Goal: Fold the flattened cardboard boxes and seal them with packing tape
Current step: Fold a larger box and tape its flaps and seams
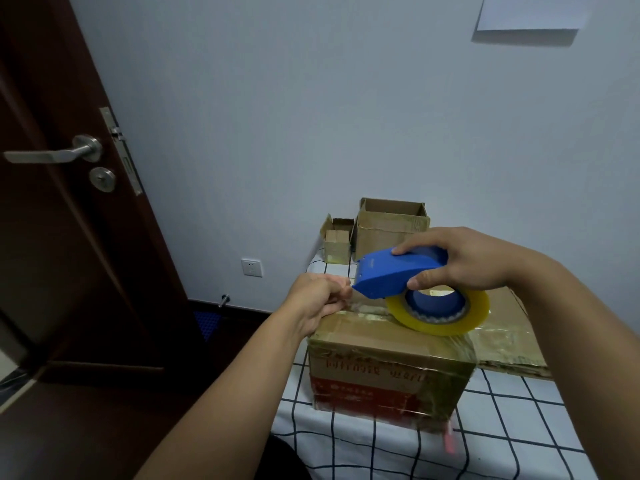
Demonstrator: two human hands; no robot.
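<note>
A folded cardboard box (388,379) with red print stands on the table, its top flaps closed and glossy tape across them. My right hand (460,259) grips a blue tape dispenser (391,273) with a yellowish tape roll (441,313), held just above the box top. My left hand (320,299) is at the box's far left top corner, fingers pinched at the dispenser's front tip, where the loose tape end comes out. A flattened cardboard piece (509,334) lies to the right behind the box.
The table has a white cloth with a black grid (502,427). An open box (391,230) and a small carton (337,242) stand at the far end against the wall. A dark wooden door (69,202) is at the left, and a wall socket (251,267).
</note>
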